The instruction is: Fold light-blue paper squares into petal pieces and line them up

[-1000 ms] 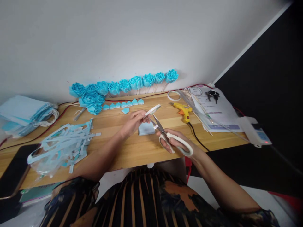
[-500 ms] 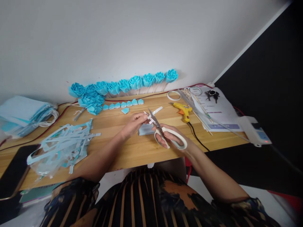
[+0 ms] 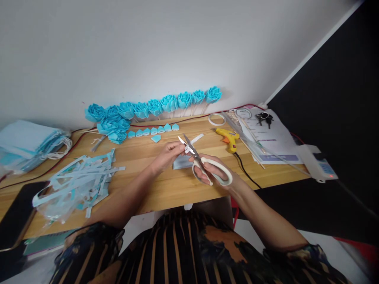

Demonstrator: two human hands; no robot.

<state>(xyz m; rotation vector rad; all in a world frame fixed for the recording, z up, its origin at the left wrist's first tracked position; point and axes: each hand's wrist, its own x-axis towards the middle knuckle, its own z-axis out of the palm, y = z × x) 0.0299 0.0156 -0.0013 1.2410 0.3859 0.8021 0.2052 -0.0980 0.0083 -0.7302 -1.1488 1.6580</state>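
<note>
My right hand (image 3: 211, 169) grips scissors (image 3: 196, 154) by their white handles, fingers through the loops. The two metal blades are parted slightly and point up and left. My left hand (image 3: 168, 155) is closed in a pinch on a small white strip (image 3: 187, 148) right at the blades; the fingers hide part of it. Another white strip (image 3: 197, 138) shows just beyond the blades. Below the hands, a pale blue folded sheet or stack (image 3: 180, 163) lies on the wooden table (image 3: 142, 157), partly covered by them.
Blue flowers (image 3: 154, 106) line the wall, with several small folded blue pieces (image 3: 146, 131) before them. Cut strips (image 3: 79, 181), a phone (image 3: 19, 213) and a mask stack (image 3: 32, 138) lie left. A yellow glue gun (image 3: 227, 137), tape roll (image 3: 216, 119) and keys (image 3: 265, 118) lie right.
The scissors have shifted slightly up and left, with the blade tips further past my left fingertips. My left hand stays nearly in place, and the whole view drifts a little.
</note>
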